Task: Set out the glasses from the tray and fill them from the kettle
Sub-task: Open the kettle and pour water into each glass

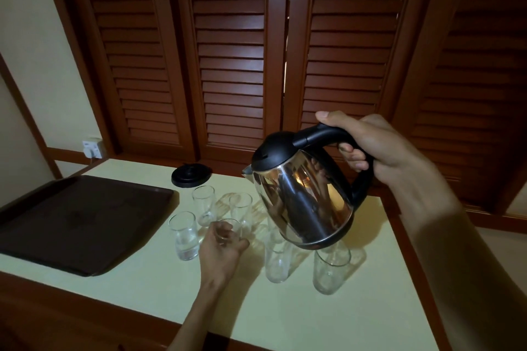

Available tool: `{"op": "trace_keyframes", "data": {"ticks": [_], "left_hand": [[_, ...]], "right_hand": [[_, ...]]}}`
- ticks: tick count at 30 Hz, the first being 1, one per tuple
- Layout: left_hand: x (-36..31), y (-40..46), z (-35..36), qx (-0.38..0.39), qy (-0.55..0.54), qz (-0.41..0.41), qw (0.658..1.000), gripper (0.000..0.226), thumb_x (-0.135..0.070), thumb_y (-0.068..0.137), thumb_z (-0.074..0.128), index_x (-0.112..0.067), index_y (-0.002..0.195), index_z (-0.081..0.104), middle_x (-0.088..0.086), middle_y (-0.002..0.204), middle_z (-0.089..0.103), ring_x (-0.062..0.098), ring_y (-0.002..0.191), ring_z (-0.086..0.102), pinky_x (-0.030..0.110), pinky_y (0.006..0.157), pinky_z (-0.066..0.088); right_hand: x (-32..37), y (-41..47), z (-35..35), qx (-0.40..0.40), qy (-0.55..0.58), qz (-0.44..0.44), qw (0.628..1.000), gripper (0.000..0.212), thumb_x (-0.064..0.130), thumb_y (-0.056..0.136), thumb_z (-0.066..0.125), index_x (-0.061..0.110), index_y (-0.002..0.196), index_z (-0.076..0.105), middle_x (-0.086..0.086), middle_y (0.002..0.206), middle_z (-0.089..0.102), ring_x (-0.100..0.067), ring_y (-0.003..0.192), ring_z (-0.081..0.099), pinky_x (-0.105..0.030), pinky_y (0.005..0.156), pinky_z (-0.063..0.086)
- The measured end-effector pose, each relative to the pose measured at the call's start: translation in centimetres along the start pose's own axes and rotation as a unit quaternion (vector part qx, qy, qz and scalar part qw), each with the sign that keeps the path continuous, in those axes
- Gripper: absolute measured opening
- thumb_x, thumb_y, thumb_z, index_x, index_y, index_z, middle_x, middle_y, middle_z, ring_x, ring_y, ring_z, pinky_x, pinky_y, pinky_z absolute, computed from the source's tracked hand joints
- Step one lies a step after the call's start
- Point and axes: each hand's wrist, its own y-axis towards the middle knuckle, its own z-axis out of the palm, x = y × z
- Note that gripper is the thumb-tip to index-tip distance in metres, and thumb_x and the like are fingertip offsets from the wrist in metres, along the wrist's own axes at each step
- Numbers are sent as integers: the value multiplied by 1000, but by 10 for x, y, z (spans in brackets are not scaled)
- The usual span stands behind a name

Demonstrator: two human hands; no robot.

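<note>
The steel kettle (pixel 306 194) hangs in the air above the cluster of glasses, tipped a little with its spout (pixel 247 172) toward the tray side. The right hand (pixel 370 148) is wrapped round its black handle, thumb laid along the top. Just below the kettle's spout, the left hand (pixel 221 248) curls round one glass (pixel 229 232) standing on the pale counter (pixel 285 313). Left of the kettle stands a glass with water in its bottom (pixel 184 236); behind the held one stand two more (pixel 203 204) (pixel 242 208) (whether either holds water I cannot tell). Under the kettle's base are two further glasses (pixel 276 262) (pixel 329 272), both looking dry. The dark brown tray (pixel 79 222) lies bare, well left of the kettle, and the kettle's black base (pixel 191 176) sits behind it near the louvred doors (pixel 228 51).
</note>
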Motion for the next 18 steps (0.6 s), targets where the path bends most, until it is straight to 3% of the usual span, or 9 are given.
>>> {"op": "trace_keyframes", "data": {"ticks": [2,6,12,18], "left_hand": [[-12,3,-1,2,20,7,1000,36,-9,67,86,-16,91,60,1,86,69,22,84,66,29,66,52],[-40,6,-2,-4,32,20,999,38,-12,62,88,-16,88,60,-1,81,70,16,76,67,30,64,52],[-68,6,0,8,61,38,997,34,-14,62,85,-17,82,59,-3,75,70,17,70,65,29,59,46],[-72,3,4,21,60,23,998,34,-13,65,85,-13,90,62,-2,80,72,10,70,64,26,56,44]], "right_hand": [[4,0,-1,5,-27,-3,1000,44,53,79,80,15,60,68,2,46,46,-9,35,36,-21,36,27],[14,1,-1,21,-89,-3,996,58,54,80,79,19,40,57,3,41,42,-10,34,32,-21,39,27],[25,4,-1,43,-146,2,988,54,52,80,81,15,51,53,4,42,42,-9,33,34,-19,36,27],[28,5,-2,45,-170,10,984,47,52,78,81,9,69,66,5,46,47,-7,35,36,-19,35,28]]}}
